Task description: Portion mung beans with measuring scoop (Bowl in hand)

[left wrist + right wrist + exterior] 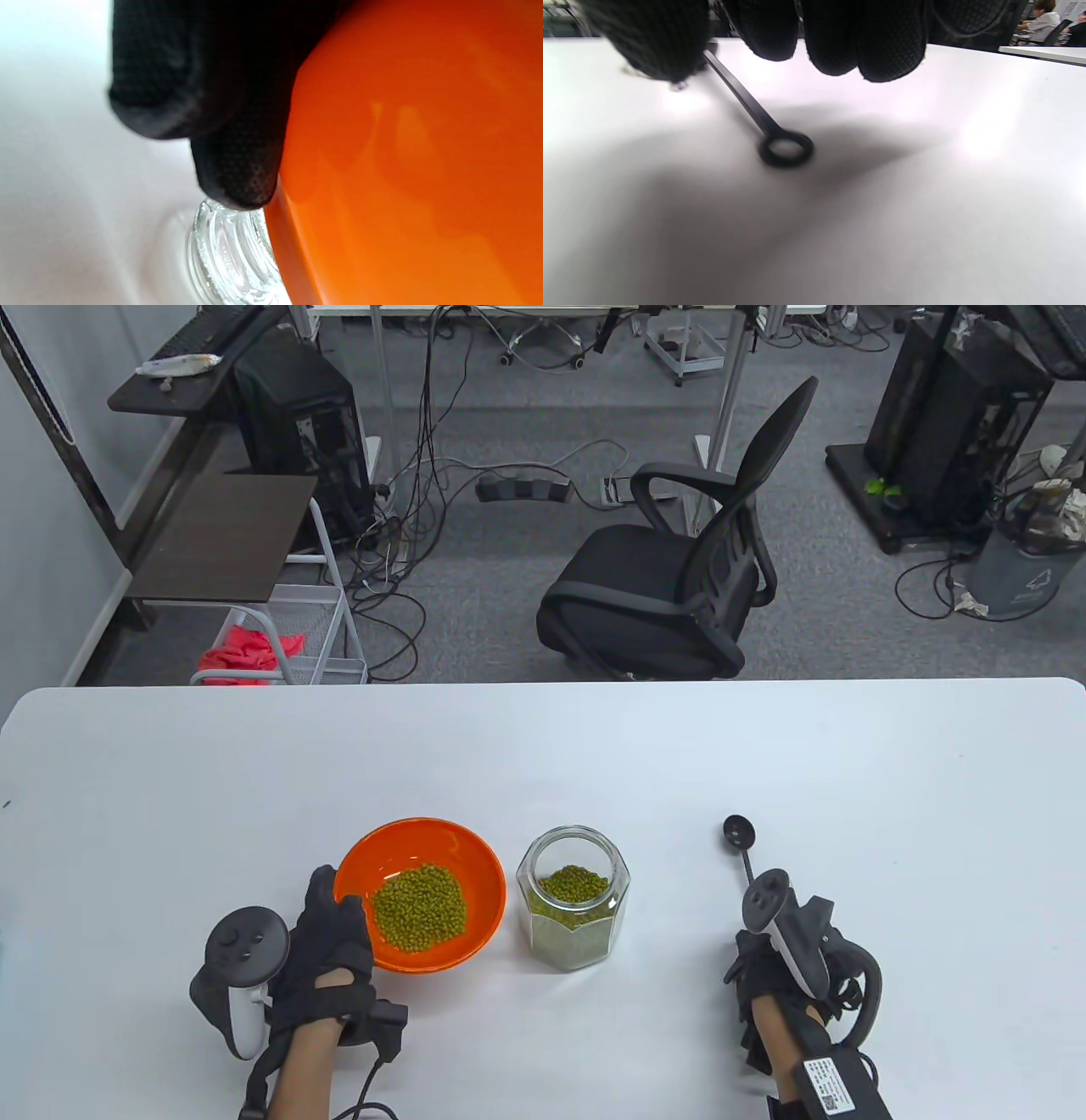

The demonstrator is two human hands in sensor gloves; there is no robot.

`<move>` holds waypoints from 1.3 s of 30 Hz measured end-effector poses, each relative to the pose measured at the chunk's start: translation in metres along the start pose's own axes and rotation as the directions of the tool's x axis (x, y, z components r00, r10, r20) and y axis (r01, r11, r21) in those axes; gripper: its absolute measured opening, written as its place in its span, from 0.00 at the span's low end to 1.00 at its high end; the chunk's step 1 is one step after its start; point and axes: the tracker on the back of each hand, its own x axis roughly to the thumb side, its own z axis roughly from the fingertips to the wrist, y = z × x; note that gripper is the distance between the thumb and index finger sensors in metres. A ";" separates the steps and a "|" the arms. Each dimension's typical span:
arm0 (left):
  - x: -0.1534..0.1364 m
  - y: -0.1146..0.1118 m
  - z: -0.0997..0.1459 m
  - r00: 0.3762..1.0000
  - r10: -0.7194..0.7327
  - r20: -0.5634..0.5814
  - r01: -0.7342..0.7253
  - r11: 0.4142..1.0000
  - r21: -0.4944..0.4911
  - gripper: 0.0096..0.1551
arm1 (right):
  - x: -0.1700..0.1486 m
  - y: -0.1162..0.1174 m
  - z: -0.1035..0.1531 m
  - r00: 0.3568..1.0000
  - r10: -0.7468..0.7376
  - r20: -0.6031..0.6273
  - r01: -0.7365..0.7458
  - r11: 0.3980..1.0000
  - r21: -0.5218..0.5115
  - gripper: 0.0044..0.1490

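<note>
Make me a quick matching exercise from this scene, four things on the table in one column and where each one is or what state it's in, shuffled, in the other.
Things:
1. orange bowl
2. glass jar
3. measuring scoop
4. left hand

States:
A. lying on the table, empty, near the right hand
B. gripping a rim
C. lidless, partly filled with mung beans
D. holding a pile of beans, left of the jar

Pairs: 1-D, 2-C, 3-A, 4-B
</note>
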 end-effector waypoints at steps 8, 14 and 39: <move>0.000 0.009 -0.004 1.000 -0.007 -0.013 0.008 0.999 0.033 0.37 | 0.005 -0.026 0.027 0.946 -0.217 0.240 0.262 0.949 -0.174 0.46; 0.007 0.013 -0.018 0.999 0.023 -0.032 -0.022 0.999 0.038 0.38 | 0.003 -0.018 0.032 0.921 -0.241 0.306 0.302 0.937 -0.173 0.47; 0.060 -0.055 -0.151 0.966 -0.216 -0.139 0.178 0.953 -0.247 0.44 | -0.010 -0.022 0.033 0.921 -0.273 0.277 0.324 0.933 -0.158 0.44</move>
